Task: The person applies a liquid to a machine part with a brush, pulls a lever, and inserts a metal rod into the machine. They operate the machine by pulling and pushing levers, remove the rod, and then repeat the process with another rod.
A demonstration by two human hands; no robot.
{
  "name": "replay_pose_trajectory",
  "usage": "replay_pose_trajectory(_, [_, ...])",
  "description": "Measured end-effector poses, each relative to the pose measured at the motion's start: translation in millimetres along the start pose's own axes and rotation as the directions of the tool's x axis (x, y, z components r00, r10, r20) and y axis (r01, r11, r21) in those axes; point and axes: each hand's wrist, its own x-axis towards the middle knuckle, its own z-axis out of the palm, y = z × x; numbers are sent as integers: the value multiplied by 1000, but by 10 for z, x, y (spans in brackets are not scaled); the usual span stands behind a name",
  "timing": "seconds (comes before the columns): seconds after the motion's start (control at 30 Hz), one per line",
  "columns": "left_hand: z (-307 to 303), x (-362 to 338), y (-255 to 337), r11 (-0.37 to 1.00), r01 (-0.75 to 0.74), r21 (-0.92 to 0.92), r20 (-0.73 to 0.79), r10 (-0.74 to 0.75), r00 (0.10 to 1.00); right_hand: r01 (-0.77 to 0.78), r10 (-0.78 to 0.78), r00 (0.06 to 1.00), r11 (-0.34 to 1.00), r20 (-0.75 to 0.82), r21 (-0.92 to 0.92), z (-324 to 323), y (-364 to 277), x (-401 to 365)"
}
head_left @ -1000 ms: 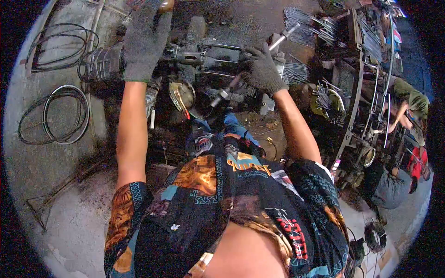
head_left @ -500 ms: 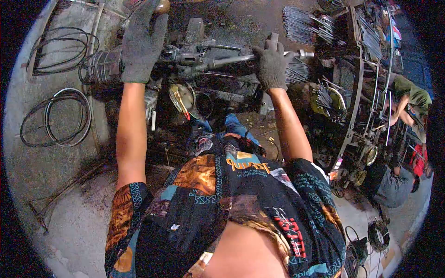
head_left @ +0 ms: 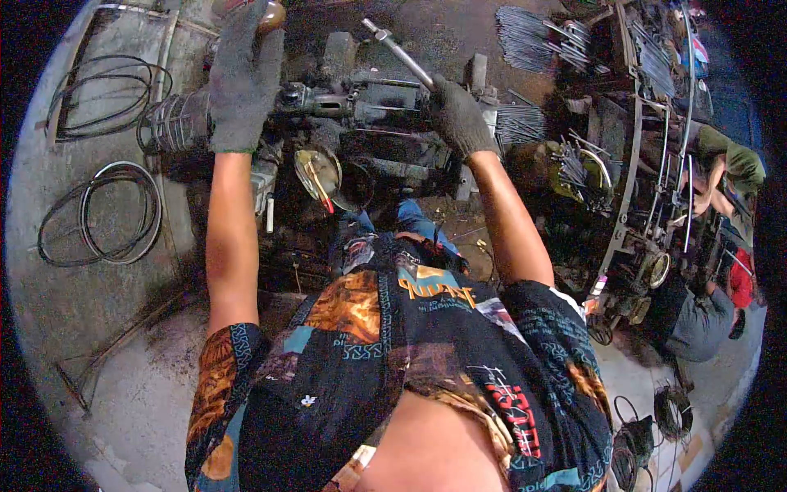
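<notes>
My right hand [head_left: 461, 117], in a dark grey knitted glove, is wrapped around a metal rod [head_left: 402, 56]. The rod slants up and to the left, with a thicker collar near its far end. Below and left of that hand lies a dark, greasy machine [head_left: 381, 107] with a slotted cylindrical part [head_left: 328, 105]. My left hand [head_left: 243, 94], gloved alike, reaches over the machine's left end with fingers stretched out. Its fingertips are beside a round brown knob [head_left: 271, 15] at the top edge.
Metal rods [head_left: 522, 37] lie in bundles at the upper right, with more in a round container [head_left: 580, 172]. A brush [head_left: 316, 182] rests in a round pan [head_left: 328, 164]. Cable coils [head_left: 121, 209] hang at left. Another person [head_left: 725, 176] is at the far right beside a long metal frame.
The rod has swung from lying across the machine, collar end to the right, to pointing up-left. My right hand has shifted slightly left; my left hand stays over the machine.
</notes>
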Motion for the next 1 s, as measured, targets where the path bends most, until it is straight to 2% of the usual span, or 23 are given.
replay_pose_trajectory(0.13, [-23, -26, 61, 999, 30, 12, -12, -30, 999, 57, -60, 997, 996, 47, 63, 63, 187, 25])
replay_pose_trajectory(0.17, [-33, -21, 36, 1000, -18, -14, -30, 17, 999, 53, -56, 997, 997, 44, 58, -67, 138, -30])
replay_pose_trajectory(0.23, [-49, 1, 87, 997, -66, -44, -50, 64, 997, -212, 255, 962, 921, -93, 326, -452, -40, -169])
replay_pose_trajectory(0.27, [-94, 13, 156, 996, 28, -80, -1, -28, 1000, -211, 252, 964, 922, -89, 324, -401, 285, -189])
replay_pose_trajectory(0.3, [-107, -2, 205, 986, 128, -109, 56, -122, 991, -176, 233, 952, 948, -199, 267, -240, 813, -248])
replay_pose_trajectory(0.33, [-86, -11, 187, 985, 134, -105, 62, -128, 990, -149, 208, 928, 967, -308, 207, -136, 1111, -297])
replay_pose_trajectory(0.37, [-71, 32, 182, 974, 114, -196, 44, -108, 993, -232, 230, 949, 973, -216, 15, -201, 972, -342])
replay_pose_trajectory(0.4, [-42, 70, 185, 954, 90, -285, 23, -87, 996, -241, 240, 947, 970, -216, 19, -98, 1115, -350])
replay_pose_trajectory(0.43, [-26, 113, 177, 955, 91, -283, 28, -86, 996, -30, 12, 997, 974, -82, -223, 92, 1341, -315])
replay_pose_trajectory(0.47, [-102, 221, 298, 988, 90, -126, 58, -83, 995, 212, -183, 977, 885, 108, -414, 319, 1551, -309])
replay_pose_trajectory(0.5, [-148, 252, 359, 996, 83, 39, 85, -86, 993, 254, -256, 966, 903, 40, -345, 532, 1708, -332])
replay_pose_trajectory(0.53, [-115, 251, 294, 995, 89, 49, 90, -93, 992, 320, -290, 947, 849, 137, -421, 669, 1790, -316])
replay_pose_trajectory(0.6, [-21, 306, 123, 994, 16, 110, 36, -20, 999, 309, -249, 949, 861, 194, -404, 782, 1712, -244])
replay_pose_trajectory(0.63, [2, 280, 84, 993, 17, 117, 44, -22, 999, 237, -116, 947, 881, 299, -409, 747, 1665, -215])
replay_pose_trajectory(0.67, [22, 264, 77, 995, 46, 92, 26, -49, 998, 256, -205, 957, 929, 205, -268, 745, 1705, -247])
replay_pose_trajectory(0.73, [1, 287, 76, 996, 68, 65, 8, -69, 998, 225, -131, 935, 938, 330, -263, 736, 1737, -179])
replay_pose_trajectory(0.83, [4, 296, 1, 989, 144, 46, 39, -146, 989, 252, -190, 950, 934, 246, -254, 575, 1720, -368])
replay_pose_trajectory(0.87, [10, 271, -59, 991, 81, 109, -12, -80, 997, 247, -185, 952, 935, 245, -253, 470, 1789, -441])
replay_pose_trajectory(0.9, [22, 262, -93, 985, 21, 174, -59, -11, 998, 185, -111, 956, 947, 273, -264, 310, 1951, -536])
replay_pose_trajectory(0.93, [-13, 295, -70, 985, 15, 171, -51, -7, 999, 121, -35, 953, 954, 300, -275, 109, 2085, -655])
replay_pose_trajectory(1.0, [-39, 306, 28, 995, 83, -60, 4, -82, 997, 97, -52, 985, 955, 163, -279, -338, 2310, -1038])
